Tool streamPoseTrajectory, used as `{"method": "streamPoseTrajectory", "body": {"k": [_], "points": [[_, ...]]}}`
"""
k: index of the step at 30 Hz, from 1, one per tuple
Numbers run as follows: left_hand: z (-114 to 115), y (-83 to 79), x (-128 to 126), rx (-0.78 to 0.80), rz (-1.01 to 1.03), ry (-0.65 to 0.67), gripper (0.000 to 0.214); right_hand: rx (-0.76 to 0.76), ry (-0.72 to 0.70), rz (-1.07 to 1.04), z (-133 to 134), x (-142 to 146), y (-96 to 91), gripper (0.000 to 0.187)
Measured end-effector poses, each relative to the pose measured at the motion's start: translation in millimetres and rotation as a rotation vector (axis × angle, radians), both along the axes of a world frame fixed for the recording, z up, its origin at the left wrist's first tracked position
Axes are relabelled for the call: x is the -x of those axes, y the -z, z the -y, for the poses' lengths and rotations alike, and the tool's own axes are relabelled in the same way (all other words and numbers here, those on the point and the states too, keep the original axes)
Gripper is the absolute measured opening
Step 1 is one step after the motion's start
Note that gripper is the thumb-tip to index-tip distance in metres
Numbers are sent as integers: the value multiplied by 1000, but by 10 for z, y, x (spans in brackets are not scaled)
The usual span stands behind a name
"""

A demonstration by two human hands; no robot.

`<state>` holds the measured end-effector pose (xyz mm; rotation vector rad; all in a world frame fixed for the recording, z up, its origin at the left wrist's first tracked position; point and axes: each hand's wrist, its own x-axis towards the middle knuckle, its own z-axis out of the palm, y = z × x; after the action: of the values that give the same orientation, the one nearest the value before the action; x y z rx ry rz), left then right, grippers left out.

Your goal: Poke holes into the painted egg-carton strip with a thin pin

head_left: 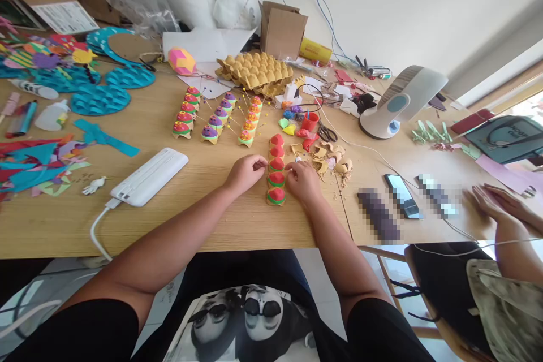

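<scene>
A strip of egg-carton cups (276, 180), covered in red clay with green bands round the lower part, lies lengthwise in front of me. At its left side is my left hand (247, 174), fingers curled with the tips at the strip's edge. My right hand (304, 179) rests on the table at the other side, its fingers bent in against the cups. Three more decorated strips stand further off: a red one (186, 113), a purple one (219, 117) and an orange one (251, 121), with ball-headed pins stuck in their far ends.
Torn carton scraps (328, 158) and scissors (327, 133) lie beyond my right hand. A white power bank (149, 176) is at left, a white fan (401, 102) at right. Egg trays (254, 70) sit behind. Another person's hands (504, 203) rest at far right, near a phone (403, 197).
</scene>
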<state>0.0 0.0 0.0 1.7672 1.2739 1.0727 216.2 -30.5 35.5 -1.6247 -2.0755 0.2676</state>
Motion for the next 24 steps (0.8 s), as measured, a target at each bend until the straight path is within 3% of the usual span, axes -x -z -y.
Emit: {"method": "streamPoseTrajectory", "body": {"k": [7,18,24], "points": [[15,-33,20,-91,-137,-11,21,22,-13,3,-13,-4,11,27],[27,-44,-2,-84,-157,-8,20,55,6,1,-20,-19,-16,31],[5,-7,22,-62,-140,-22,22,70,47,57,-2,-22,-30,24]]}}
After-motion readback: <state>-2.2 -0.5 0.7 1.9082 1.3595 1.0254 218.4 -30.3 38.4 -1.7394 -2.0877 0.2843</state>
